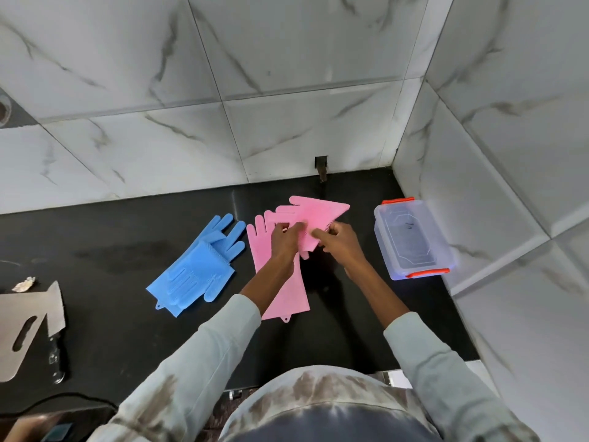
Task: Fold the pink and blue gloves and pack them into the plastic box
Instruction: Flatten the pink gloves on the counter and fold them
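Note:
Two pink gloves lie in the middle of the black counter. One pink glove [288,291] lies flat with its cuff toward me. The second pink glove [314,213] is lifted above it and bent into a fold. My left hand [285,239] pinches its left part and my right hand [336,239] pinches its right edge. A pair of blue gloves [197,266] lies stacked to the left, one folded over the other. The clear plastic box [412,239] with orange clips stands to the right with its lid on.
A metal cleaver [30,320] with a dark handle lies at the left edge of the black counter [111,339]. A crumpled scrap [24,283] sits above it. Marble-tiled walls close off the back and the right side.

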